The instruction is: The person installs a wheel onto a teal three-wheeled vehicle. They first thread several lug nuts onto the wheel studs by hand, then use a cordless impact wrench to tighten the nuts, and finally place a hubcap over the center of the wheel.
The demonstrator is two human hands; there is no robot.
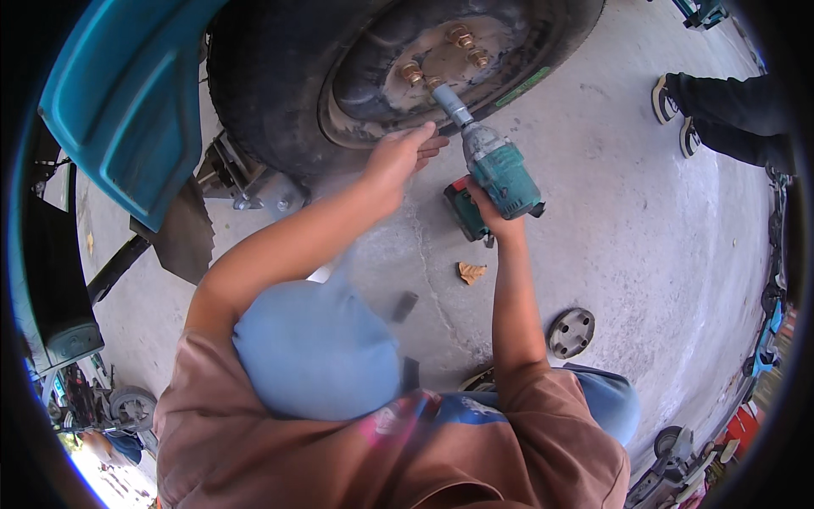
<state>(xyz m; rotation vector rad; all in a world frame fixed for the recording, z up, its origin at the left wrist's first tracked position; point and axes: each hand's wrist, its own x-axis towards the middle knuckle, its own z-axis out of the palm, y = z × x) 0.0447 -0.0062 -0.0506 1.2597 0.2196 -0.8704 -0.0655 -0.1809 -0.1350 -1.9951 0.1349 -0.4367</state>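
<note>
My right hand [495, 210] is wrapped round the handle of a green cordless impact wrench [507, 176]. A long grey socket [452, 103] on its nose reaches to the lowest lug nut [435, 83] of the wheel; whether it is fully seated on the nut I cannot tell. Several brass-coloured lug nuts [460, 36] stand on the wheel hub. My left hand [402, 161] is empty, its fingers stretched toward the socket, just below the black tyre [263, 93] and apart from the tool.
A teal body panel [136, 102] hangs at the left beside the tyre. On the concrete floor lie a dry leaf [471, 272] and a round metal plate with holes [571, 332]. Another person's legs [729, 110] stand at the right. Small wheeled machines [670, 445] sit at the lower right.
</note>
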